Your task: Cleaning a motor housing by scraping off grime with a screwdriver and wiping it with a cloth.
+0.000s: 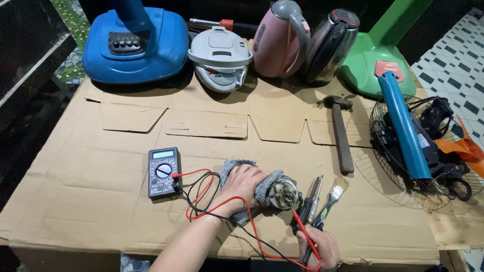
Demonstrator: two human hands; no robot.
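Motor test under way, probes on.
Left hand (245,184) pins grey cloth (237,168) over small motor (284,193) mid-worktop (101,201); right hand (317,248) grips both probes (301,221) at it. Multimeter (164,172) wired up, display unreadable.

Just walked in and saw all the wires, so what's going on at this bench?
A person's left hand presses a grey cloth around a small electric motor on the cardboard sheet. Their right hand holds the red and black test probes, tips at the motor. The leads run to a digital multimeter. A paintbrush, screwdrivers and a hammer lie beside it.
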